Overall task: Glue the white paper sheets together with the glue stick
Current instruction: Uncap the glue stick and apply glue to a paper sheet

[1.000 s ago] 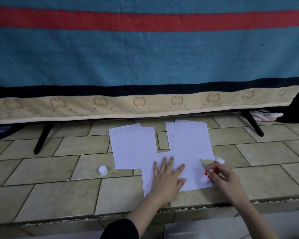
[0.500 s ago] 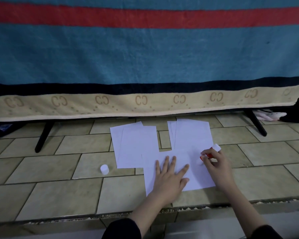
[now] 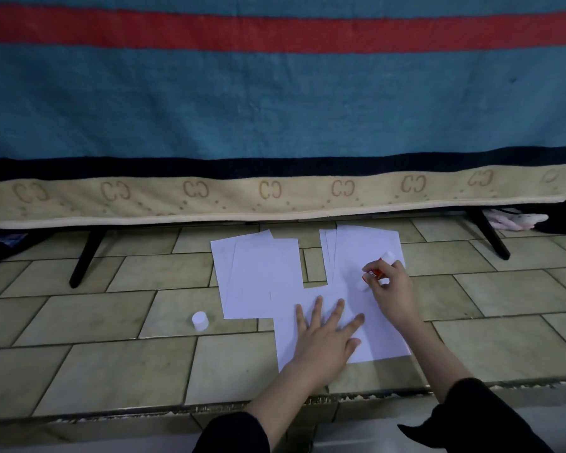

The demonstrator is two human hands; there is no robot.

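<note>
Fingers of the right hand [image 3: 393, 291] grip the glue stick [image 3: 374, 272] (tip down on paper). Left hand [image 3: 324, 338] lies flat, fingers spread, on the near sheet [image 3: 383, 335].

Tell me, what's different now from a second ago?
The right hand, gripping the glue stick, has slid away from the person, from the near sheet's right edge up toward its far edge, by the right-hand stack. The left hand still presses flat on that sheet. The white cap and left stack stayed put.
</note>
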